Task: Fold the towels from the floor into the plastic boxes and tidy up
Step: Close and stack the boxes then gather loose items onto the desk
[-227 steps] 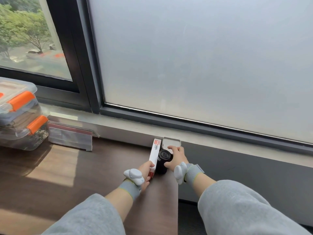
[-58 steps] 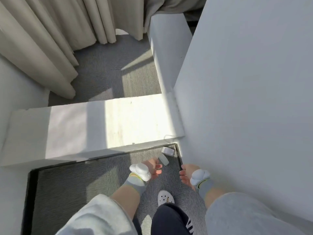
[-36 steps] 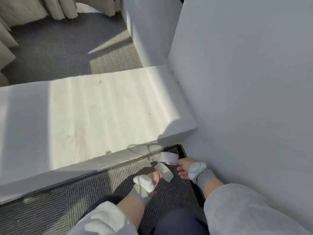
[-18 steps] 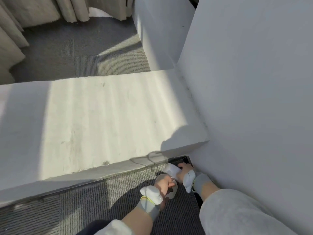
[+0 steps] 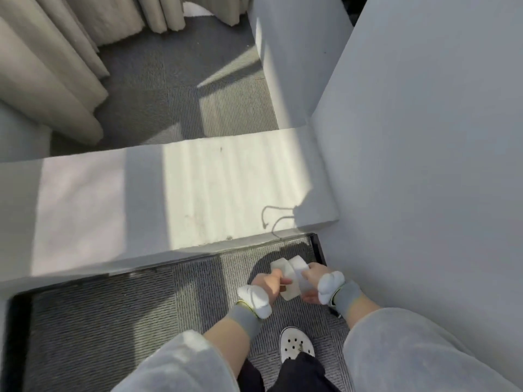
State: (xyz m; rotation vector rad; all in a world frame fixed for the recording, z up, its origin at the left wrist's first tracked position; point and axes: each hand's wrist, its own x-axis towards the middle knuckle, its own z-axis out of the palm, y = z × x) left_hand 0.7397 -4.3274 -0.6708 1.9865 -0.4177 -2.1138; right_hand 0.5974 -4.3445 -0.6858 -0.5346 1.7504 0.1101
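White and flat, a small rounded-rectangular piece (image 5: 285, 280) sits in the left hand (image 5: 268, 282), whose fingers curl round its near end. A second white piece (image 5: 300, 271) of the same kind is pinched in the right hand (image 5: 315, 278). The two lie side by side between the hands, edges touching or overlapping, and their long axes run away from the person, leaning a little left. Each hand already has its own piece, so neither needs to reach, and the coming move looks like joining them or carrying them off. What they are is unclear. Below the hands is grey ribbed carpet floor (image 5: 127, 312), with a white perforated clog (image 5: 295, 345) nearer the body. Beyond them is a sunlit white ledge (image 5: 198, 188), and to their right a plain grey wall (image 5: 424, 165). No towels or plastic boxes show.
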